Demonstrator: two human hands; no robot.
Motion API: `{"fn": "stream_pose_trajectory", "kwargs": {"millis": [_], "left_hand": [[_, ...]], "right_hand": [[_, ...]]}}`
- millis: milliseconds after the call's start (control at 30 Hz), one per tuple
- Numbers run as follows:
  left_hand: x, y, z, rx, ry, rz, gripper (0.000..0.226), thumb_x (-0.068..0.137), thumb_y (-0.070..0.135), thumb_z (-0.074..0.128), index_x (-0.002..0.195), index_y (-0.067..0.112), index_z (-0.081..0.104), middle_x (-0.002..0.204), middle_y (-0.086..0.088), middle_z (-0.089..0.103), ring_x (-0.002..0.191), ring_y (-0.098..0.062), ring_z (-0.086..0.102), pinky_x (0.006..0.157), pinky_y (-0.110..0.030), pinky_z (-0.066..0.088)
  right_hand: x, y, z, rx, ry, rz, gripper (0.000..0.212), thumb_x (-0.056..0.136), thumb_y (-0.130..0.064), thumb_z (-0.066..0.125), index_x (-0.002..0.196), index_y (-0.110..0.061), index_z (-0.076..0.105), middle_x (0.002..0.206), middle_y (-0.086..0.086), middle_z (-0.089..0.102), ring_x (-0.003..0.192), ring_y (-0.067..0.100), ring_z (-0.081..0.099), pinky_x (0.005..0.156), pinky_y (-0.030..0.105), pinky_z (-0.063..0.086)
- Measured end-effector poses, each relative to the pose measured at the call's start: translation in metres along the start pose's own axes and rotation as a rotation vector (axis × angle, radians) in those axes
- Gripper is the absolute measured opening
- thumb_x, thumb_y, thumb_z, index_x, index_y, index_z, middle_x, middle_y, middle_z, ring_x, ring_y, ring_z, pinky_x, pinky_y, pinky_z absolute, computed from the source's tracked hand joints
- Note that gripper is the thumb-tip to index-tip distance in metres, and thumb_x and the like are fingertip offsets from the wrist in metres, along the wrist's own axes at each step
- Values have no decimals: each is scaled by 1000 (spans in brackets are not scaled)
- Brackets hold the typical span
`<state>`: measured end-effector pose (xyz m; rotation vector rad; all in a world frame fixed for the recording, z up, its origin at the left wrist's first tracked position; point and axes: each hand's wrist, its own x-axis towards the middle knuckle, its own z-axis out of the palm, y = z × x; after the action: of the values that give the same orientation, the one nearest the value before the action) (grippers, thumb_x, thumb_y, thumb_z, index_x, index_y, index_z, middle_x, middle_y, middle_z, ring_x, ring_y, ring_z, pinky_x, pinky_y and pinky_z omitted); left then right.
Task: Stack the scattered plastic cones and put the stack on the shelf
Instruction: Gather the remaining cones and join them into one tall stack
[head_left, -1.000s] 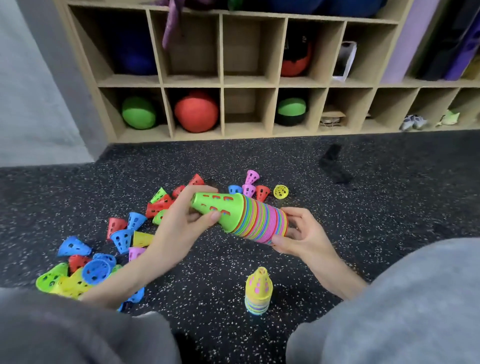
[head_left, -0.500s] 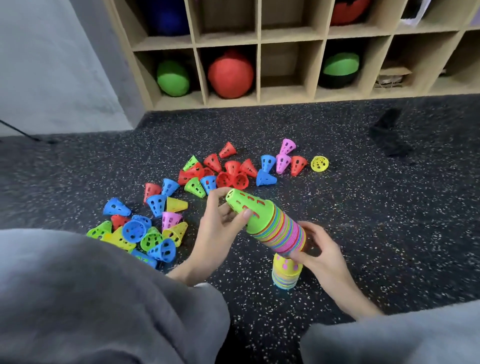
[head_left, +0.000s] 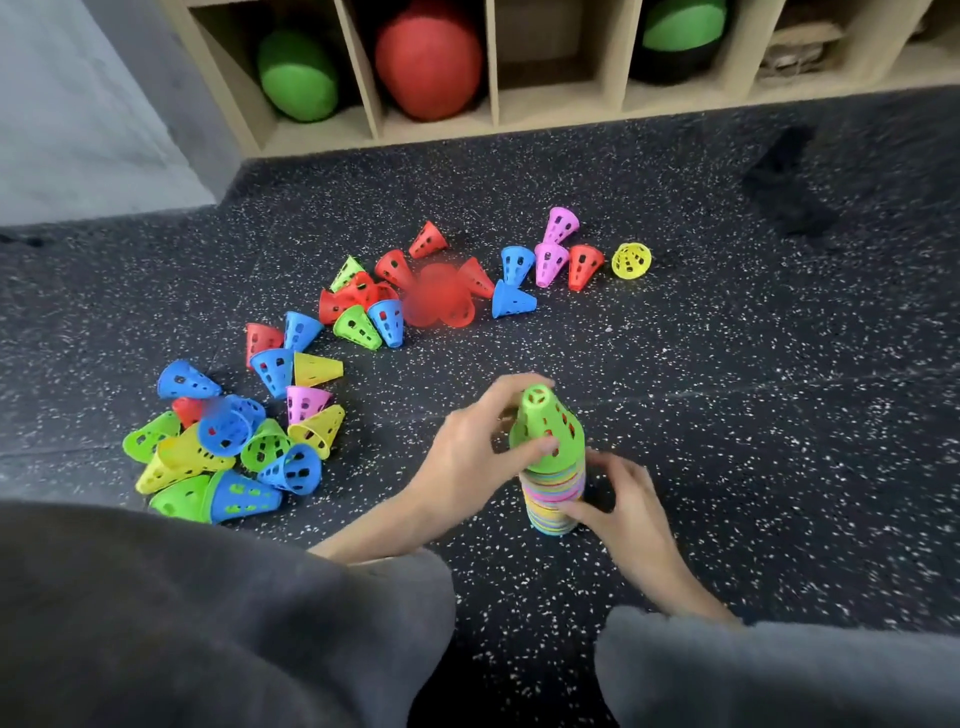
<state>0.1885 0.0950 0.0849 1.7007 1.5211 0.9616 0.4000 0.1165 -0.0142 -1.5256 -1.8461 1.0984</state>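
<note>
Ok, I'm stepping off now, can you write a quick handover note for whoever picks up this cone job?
Left hand grips the green top cone of the stack.
Right hand holds the stack's lower rims; stack stands upright on the floor.
Done: one tall multicoloured stack built.
Left: many loose cones lie scattered to the left and beyond. Add them, then put the stack on the shelf, which so far holds balls, no cones.

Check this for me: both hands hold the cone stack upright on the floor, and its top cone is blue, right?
Not quite: the top cone is green, not blue, as the head view shows. The rest stands: left hand and right hand hold the cone stack upright on the floor.
</note>
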Motion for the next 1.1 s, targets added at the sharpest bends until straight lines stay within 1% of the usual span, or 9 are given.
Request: {"fn": "stream_pose_trajectory", "kwargs": {"millis": [133, 167, 267, 367, 533, 600, 800, 967, 1100], "left_hand": [[3, 1, 14, 48, -61, 28, 50, 92, 28, 76, 137, 34, 55, 125, 19, 68, 116, -6, 65, 99, -39, 56], [4, 0, 15, 53, -53, 34, 51, 93, 28, 76, 138, 34, 55, 124, 20, 68, 116, -4, 65, 100, -38, 56], [3, -1, 16, 44, -48, 21, 52, 94, 29, 75, 140, 35, 53, 126, 19, 68, 118, -2, 64, 102, -37, 55], [2, 1, 14, 30, -85, 20, 55, 94, 27, 74, 143, 35, 51, 132, 20, 65, 124, 0, 60, 107, -32, 50], [-5, 14, -11, 120, -87, 39, 62, 100, 47, 57, 156, 42, 31, 159, 25, 33, 134, 13, 34, 114, -18, 30], [-8, 21, -28, 153, -61, 43, 61, 99, 55, 47, 156, 41, 29, 160, 24, 29, 132, 13, 31, 114, -22, 30], [-16, 38, -87, 459, -23, 137, 59, 104, 54, 45, 156, 30, 30, 162, 11, 34, 144, -1, 32, 120, -31, 30], [-18, 70, -146, 849, 79, 325, 59, 103, 59, 36, 148, 21, 41, 153, 0, 49, 138, -21, 48, 111, -44, 44], [-32, 98, -192, 1110, 208, 401, 52, 99, 56, 31, 127, 23, 60, 118, 1, 68, 101, -24, 66, 83, -44, 55]], "right_hand": [[-10, 15, 0, 25, -12, 79, 59, 74, -59, 71, 129, -44, 58, 121, -16, 65, 122, 13, 56, 98, 40, 49], [-12, 16, 0, 18, -14, 72, 57, 75, -59, 70, 130, -45, 57, 122, -18, 65, 123, 12, 56, 99, 43, 49], [-18, 7, -5, 34, 26, 82, 57, 82, -41, 77, 135, -41, 56, 126, -12, 64, 125, 11, 52, 100, 38, 45], [-19, -8, -14, 58, 62, 55, 57, 84, -38, 77, 136, -44, 54, 129, -11, 61, 125, 6, 50, 99, 32, 40], [-23, -53, -50, 67, 171, -58, 52, 87, -29, 77, 123, -57, 52, 123, -25, 54, 119, -1, 48, 100, 24, 34], [-27, -71, -62, 41, 199, -169, 46, 89, -25, 75, 120, -52, 57, 129, -34, 53, 124, -3, 46, 105, 23, 34], [-30, -145, -94, -142, 234, -444, 33, 93, -25, 69, 126, -30, 65, 137, -20, 55, 128, -4, 42, 107, 3, 20], [-29, -228, -116, -376, 277, -642, 36, 93, -25, 72, 128, -19, 65, 140, -5, 55, 130, 13, 42, 111, 11, 20], [-42, -285, -112, -587, 280, -648, 32, 98, -32, 62, 129, -27, 62, 150, -4, 45, 137, 19, 38, 115, 37, 32]]}}
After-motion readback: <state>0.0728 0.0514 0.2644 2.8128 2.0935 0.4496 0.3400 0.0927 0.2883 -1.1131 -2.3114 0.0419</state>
